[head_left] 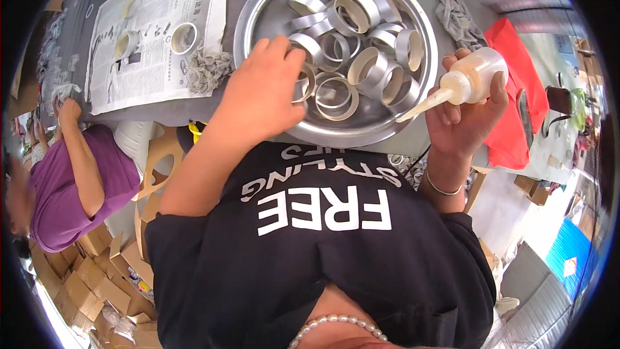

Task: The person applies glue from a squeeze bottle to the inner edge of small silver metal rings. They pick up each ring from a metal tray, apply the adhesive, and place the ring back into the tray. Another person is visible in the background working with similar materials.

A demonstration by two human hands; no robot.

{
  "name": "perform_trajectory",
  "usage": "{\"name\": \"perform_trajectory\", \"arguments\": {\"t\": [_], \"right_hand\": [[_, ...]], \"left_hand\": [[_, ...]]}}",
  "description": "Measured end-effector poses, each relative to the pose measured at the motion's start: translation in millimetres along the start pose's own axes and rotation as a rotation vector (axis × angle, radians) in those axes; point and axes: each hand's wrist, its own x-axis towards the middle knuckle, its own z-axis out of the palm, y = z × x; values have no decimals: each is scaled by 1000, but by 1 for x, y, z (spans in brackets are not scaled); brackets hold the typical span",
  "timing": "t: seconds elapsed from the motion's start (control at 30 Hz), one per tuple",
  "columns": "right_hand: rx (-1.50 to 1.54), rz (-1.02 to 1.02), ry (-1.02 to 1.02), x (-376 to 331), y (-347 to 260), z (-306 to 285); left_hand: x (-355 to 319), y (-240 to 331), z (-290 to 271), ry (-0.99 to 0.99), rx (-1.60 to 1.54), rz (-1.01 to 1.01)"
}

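A round metal tray [271, 6] holds several silver rings [371, 64] with cream inner faces. My left hand [261, 87] reaches into the tray's near left side, its fingers closed around one ring [303, 84]. My right hand [462, 113] holds a small squeeze bottle [475, 77] of pale glue just right of the tray. The bottle's long nozzle [420, 106] points left and down over the tray's rim.
Newspaper [155, 32] lies at the left with two rings [184, 37] on it and a crumpled cloth [208, 68] beside it. A grey rag [457, 13] and red cloth [516, 90] lie at the right. A person in a purple shirt [64, 187] sits left, near cardboard boxes [84, 278].
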Motion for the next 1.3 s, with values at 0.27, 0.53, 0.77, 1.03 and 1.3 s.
{"name": "perform_trajectory", "arguments": {"t": [0.27,0.53,0.77,1.03,1.3], "right_hand": [[8,-106,84,-16,-10,-14],[-82,-100,112,-11,3,-2],[-543,-666,-104,-30,16,21],[-884,-1007,-838,-26,34,34],[-1003,-1005,-972,-20,33,34]], "left_hand": [[-25,-16,-8,234,-288,-59],[-45,4,-19,94,3,-79],[-52,14,-1,50,-1633,-231],[-62,25,24,-373,-2437,-475],[-64,28,18,-368,-2311,-485]]}}
